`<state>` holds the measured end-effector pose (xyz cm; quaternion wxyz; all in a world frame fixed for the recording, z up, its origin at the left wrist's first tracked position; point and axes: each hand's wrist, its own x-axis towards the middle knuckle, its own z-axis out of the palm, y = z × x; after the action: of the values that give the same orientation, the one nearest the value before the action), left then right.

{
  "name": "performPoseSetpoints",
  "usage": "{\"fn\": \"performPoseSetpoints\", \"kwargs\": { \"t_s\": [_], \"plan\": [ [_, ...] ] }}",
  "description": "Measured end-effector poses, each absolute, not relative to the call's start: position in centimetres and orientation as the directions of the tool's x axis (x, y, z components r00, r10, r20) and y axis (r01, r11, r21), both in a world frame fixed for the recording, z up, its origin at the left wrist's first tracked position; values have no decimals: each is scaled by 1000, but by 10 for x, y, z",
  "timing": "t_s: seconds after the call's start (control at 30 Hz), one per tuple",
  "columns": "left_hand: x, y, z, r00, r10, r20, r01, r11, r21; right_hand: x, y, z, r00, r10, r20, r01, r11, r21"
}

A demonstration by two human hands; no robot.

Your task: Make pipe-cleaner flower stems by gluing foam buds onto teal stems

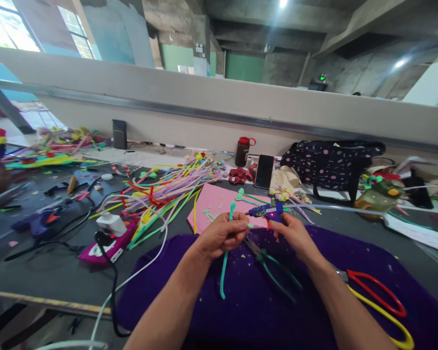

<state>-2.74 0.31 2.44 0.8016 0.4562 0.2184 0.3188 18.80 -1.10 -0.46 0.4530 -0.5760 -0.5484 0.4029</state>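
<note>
In the head view, our left grip [224, 234] pinches one green fuzzy stem [223, 281], which rises above it and hangs below it toward the desk's [54, 279] near edge. Our right grip [292, 232] clasps one blue glue gun [264, 211], its nozzle just beside the left grip. On one purple cloth [160, 282] along the near edge we count one pair of pliers [273, 270] and, toward the right corner, one pair of scissors [381, 291]. Near the far edge stands one red-lidded bottle [242, 153].
</note>
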Motion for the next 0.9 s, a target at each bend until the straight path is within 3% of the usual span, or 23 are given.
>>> {"fn": "performPoseSetpoints", "kwargs": {
  "t_s": [0.17, 0.4, 0.6, 0.77, 0.9],
  "plan": [
    [-28, 1, 29, 679, 732, -60, -338, 384, 859, 198, 2, -23, 64, 998, -8, 236, -23, -972],
    [-29, 1, 31, 630, 774, -63, -366, 367, 855, 204, 9, -33, 93, 995, -18, 406, -54, -912],
    [-33, 4, 34, 564, 824, -58, -391, 328, 860, 212, 11, -37, 173, 984, 45, 687, -87, -721],
    [-34, 5, 33, 536, 843, -42, -401, 298, 866, 209, 5, -29, 182, 979, 89, 824, -103, -558],
    [-24, 0, 29, 579, 810, -91, -322, 330, 888, 199, -10, -8, 172, 950, 259, 872, -25, -488]
  ]
}}
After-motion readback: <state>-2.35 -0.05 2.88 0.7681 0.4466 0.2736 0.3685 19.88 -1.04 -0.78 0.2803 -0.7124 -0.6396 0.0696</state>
